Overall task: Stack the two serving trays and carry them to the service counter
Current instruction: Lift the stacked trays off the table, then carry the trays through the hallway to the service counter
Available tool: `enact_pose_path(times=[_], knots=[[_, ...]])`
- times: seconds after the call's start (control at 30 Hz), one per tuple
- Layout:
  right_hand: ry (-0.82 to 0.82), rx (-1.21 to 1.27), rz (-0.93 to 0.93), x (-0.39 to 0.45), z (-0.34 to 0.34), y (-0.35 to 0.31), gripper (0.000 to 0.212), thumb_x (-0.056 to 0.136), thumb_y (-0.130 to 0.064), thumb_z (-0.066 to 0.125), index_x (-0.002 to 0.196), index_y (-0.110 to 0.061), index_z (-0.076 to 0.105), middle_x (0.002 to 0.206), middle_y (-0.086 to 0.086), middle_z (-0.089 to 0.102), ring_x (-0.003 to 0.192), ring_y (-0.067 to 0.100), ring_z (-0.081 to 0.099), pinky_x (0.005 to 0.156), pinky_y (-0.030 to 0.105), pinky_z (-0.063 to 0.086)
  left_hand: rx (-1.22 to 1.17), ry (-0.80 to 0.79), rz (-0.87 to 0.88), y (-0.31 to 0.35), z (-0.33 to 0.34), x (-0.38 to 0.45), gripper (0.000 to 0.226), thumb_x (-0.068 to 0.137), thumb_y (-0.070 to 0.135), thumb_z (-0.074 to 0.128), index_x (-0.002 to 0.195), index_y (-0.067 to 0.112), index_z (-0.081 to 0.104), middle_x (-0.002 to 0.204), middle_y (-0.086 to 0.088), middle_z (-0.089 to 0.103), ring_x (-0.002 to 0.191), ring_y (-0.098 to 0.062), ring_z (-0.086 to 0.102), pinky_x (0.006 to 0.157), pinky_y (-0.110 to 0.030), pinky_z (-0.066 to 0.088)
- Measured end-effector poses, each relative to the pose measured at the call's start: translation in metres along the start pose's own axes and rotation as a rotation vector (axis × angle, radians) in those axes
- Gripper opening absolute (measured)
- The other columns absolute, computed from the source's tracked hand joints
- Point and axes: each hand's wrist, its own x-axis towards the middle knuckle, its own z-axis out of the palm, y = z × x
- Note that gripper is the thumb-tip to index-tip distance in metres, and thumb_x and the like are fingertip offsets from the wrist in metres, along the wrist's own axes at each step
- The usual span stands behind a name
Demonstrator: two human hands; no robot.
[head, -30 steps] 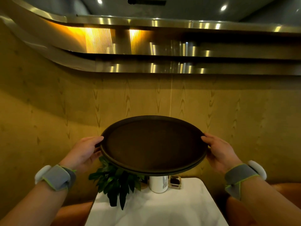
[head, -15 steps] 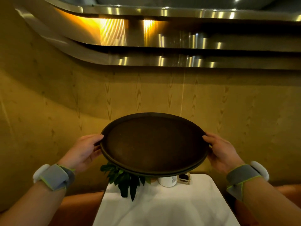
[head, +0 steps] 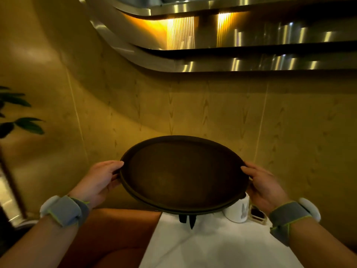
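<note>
Two dark brown oval serving trays point(head: 183, 171) lie stacked one inside the other, and I hold them level in the air in front of me. The lower tray's rim shows as a second edge along the near side. My left hand point(head: 98, 180) grips the left rim, thumb on top. My right hand point(head: 264, 184) grips the right rim the same way. The stack hangs above the far end of a white-clothed table point(head: 212, 246).
Under the trays stand a white cup point(head: 238, 211), a small clear condiment holder point(head: 257, 214) and a mostly hidden dark plant. An orange seat point(head: 108, 235) lies left of the table. A wood-panelled wall point(head: 193, 105) is straight ahead. Plant leaves point(head: 19, 120) show at far left.
The view has swung left: table, cup and wall have slid right, and a plant and a bright opening appear at far left. Both hands keep the same grip on the stacked trays.
</note>
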Motion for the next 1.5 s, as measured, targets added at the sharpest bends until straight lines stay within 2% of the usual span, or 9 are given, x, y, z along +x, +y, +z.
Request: enact_pose_path(times=[0.23, 0.4, 0.57, 0.67, 0.77, 0.9, 1.17, 1.27, 1.5], knots=[[-0.058, -0.051, 0.016, 0.015, 0.006, 0.004, 0.043, 0.095, -0.006, 0.051, 0.137, -0.012, 0.053, 0.130, 0.012, 0.062, 0.109, 0.027, 0.062, 0.083, 0.039, 0.055, -0.006, 0.073, -0.009, -0.005, -0.013, -0.033, 0.019, 0.094, 0.014, 0.050, 0.093, 0.004, 0.065, 0.091, -0.011, 0.067, 0.079, -0.021, 0.064, 0.051, -0.024, 0.054], [-0.235, -0.083, 0.070, 0.021, 0.032, 0.021, 0.039, 0.095, -0.002, 0.050, 0.132, -0.010, 0.055, 0.119, 0.013, 0.065, 0.105, 0.030, 0.064, 0.092, 0.044, 0.052, -0.063, 0.262, -0.035, -0.013, -0.036, -0.090, 0.025, 0.093, 0.014, 0.050, 0.108, -0.002, 0.063, 0.108, -0.019, 0.067, 0.101, -0.034, 0.062, 0.084, -0.047, 0.052], [-0.419, -0.109, 0.166, -0.004, 0.080, 0.055, 0.048, 0.093, 0.001, 0.051, 0.140, -0.009, 0.048, 0.127, 0.014, 0.062, 0.111, 0.030, 0.062, 0.097, 0.045, 0.049, -0.083, 0.532, -0.003, -0.019, -0.077, -0.168, 0.024, 0.093, 0.014, 0.050, 0.106, 0.002, 0.066, 0.101, -0.015, 0.071, 0.079, -0.019, 0.071, 0.058, -0.026, 0.054], [-0.510, -0.153, 0.214, -0.031, 0.109, 0.076, 0.047, 0.093, 0.001, 0.052, 0.139, -0.010, 0.050, 0.125, 0.013, 0.063, 0.109, 0.030, 0.062, 0.095, 0.048, 0.050, -0.081, 0.655, 0.028, -0.019, -0.110, -0.219, 0.024, 0.092, 0.013, 0.052, 0.107, 0.001, 0.066, 0.108, -0.018, 0.071, 0.088, -0.024, 0.071, 0.066, -0.030, 0.056], [-0.635, -0.207, 0.278, -0.072, 0.143, 0.089, 0.043, 0.094, -0.002, 0.050, 0.135, -0.014, 0.054, 0.121, 0.011, 0.064, 0.108, 0.032, 0.062, 0.093, 0.051, 0.051, -0.094, 0.787, 0.073, -0.013, -0.140, -0.277, 0.025, 0.091, 0.012, 0.053, 0.109, -0.001, 0.065, 0.106, -0.019, 0.070, 0.098, -0.029, 0.067, 0.073, -0.033, 0.058], [-0.793, -0.217, 0.309, -0.132, 0.179, 0.104, 0.043, 0.094, 0.000, 0.048, 0.135, -0.013, 0.054, 0.127, 0.013, 0.061, 0.111, 0.032, 0.060, 0.097, 0.052, 0.049, -0.103, 0.920, 0.130, -0.008, -0.172, -0.352, 0.021, 0.091, 0.013, 0.053, 0.101, 0.001, 0.067, 0.082, -0.011, 0.074, 0.066, -0.013, 0.069, 0.056, -0.026, 0.054], [-1.120, -0.302, 0.423, -0.300, 0.225, 0.143, 0.044, 0.096, -0.003, 0.045, 0.136, -0.016, 0.053, 0.103, 0.006, 0.060, 0.088, 0.022, 0.057, 0.087, 0.044, 0.047, -0.161, 1.207, 0.157, -0.010, -0.213, -0.544, 0.022, 0.093, 0.014, 0.051, 0.105, 0.003, 0.066, 0.100, -0.013, 0.071, 0.092, -0.024, 0.068, 0.075, -0.034, 0.055], [-1.233, -0.301, 0.482, -0.357, 0.244, 0.166, 0.042, 0.095, -0.004, 0.045, 0.132, -0.019, 0.056, 0.126, 0.010, 0.060, 0.099, 0.026, 0.060, 0.083, 0.040, 0.056, -0.206, 1.328, 0.177, -0.014, -0.220, -0.612, 0.022, 0.092, 0.011, 0.051, 0.106, 0.002, 0.065, 0.100, -0.016, 0.071, 0.093, -0.026, 0.068, 0.076, -0.035, 0.055], [-1.580, -0.374, 0.620, -0.513, 0.280, 0.219, 0.042, 0.093, -0.003, 0.049, 0.133, -0.016, 0.056, 0.129, 0.011, 0.060, 0.113, 0.033, 0.059, 0.097, 0.044, 0.046, -0.124, 1.780, 0.228, -0.030, -0.203, -0.755, 0.020, 0.093, 0.011, 0.050, 0.103, 0.006, 0.067, 0.097, -0.013, 0.074, 0.087, -0.024, 0.071, 0.069, -0.032, 0.057]])
